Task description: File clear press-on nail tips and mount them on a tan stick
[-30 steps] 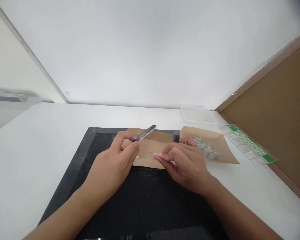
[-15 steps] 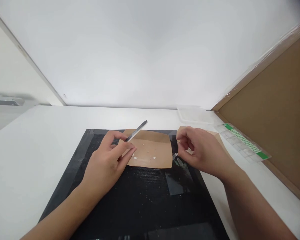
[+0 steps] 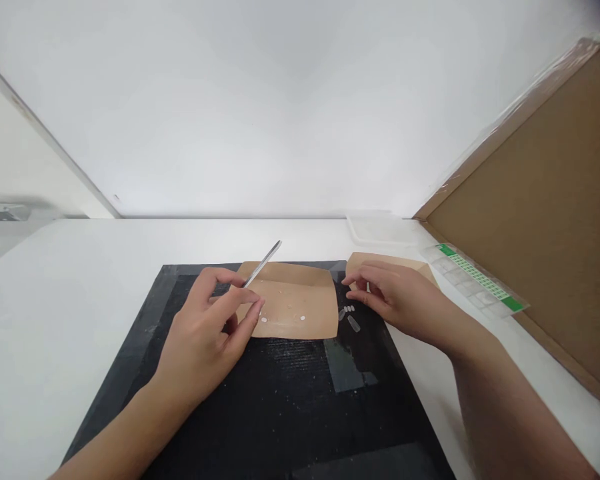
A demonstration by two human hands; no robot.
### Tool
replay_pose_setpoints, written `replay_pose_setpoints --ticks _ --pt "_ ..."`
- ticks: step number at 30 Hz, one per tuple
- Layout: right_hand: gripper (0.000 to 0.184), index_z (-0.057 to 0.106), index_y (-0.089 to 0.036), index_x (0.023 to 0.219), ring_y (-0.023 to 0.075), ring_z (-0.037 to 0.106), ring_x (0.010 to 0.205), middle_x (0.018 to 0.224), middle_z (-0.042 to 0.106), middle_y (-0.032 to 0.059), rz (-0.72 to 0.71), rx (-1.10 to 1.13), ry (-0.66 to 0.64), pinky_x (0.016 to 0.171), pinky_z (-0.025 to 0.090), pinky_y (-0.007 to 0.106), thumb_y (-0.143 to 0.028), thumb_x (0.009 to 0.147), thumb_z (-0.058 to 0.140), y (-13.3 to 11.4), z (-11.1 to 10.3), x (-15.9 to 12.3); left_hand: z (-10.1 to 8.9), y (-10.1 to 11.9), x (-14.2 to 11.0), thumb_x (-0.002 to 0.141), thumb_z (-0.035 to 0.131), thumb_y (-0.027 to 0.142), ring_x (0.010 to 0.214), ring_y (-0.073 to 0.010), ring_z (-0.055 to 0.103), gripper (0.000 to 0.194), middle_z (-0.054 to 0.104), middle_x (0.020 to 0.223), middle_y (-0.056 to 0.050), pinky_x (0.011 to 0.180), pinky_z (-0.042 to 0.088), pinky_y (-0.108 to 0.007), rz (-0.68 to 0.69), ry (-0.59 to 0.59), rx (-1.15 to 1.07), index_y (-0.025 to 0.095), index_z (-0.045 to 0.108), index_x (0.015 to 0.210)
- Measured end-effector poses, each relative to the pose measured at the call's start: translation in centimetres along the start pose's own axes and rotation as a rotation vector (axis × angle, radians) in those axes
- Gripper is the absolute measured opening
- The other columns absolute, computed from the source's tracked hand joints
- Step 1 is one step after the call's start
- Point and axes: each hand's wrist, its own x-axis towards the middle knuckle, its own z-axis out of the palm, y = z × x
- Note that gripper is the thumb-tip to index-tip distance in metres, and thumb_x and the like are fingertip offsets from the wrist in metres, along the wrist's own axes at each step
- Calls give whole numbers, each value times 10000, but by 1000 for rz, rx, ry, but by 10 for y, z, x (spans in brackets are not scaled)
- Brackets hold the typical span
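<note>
My left hand held a file. Between pieces, seemingly, my right hand hung loose; clear slivers needed delicate pinching

Translucent tray by the white wall, brown panel at right

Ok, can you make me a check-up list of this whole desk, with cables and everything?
Surface: flat black rectangular mat on a smooth white tabletop.
Job's things: slim grey-and-white stick; curved tan paper sheet with small white pieces; clear elongated pieces on the mat to its right.
Clutter: tiny pale specks on the mat.
Grip: left hand holds the stick; right hand partly open, nothing visible in it, near a second tan paper sheet.
Cables: nothing seen.
Surroundings: translucent plastic tray; green-striped clear plastic case; brown panel; white wall.
</note>
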Motion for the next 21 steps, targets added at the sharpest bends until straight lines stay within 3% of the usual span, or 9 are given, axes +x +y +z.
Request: replay_pose_setpoints --ticks 7,17,21 --pt "116 728 -288 1027 153 645 700 864 723 -28 26 82 -88 595 445 271 -364 947 764 6 3 -2 -1 0 0 1020 637 217 539 -4 521 96 544 1188 -25 580 491 -249 10 6 -4 212 716 964" --pt "163 780 -301 1021 166 624 693 844 680 -9 14 87 -110 579 447 280 -408 903 812 1 2 0 -1 1 -1 1034 631 213 580 -26 544 111 558 1166 -30 552 472 -226 33 20 -3 211 735 994" --pt "135 805 -322 1001 157 626 743 915 674 3 -53 132 -111 634 469 289 -439 966 749 2 0 2 0 1 -2 1044 607 208 597 -38 555 123 564 1162 -40 567 486 -224 29 26 14 207 726 1017"
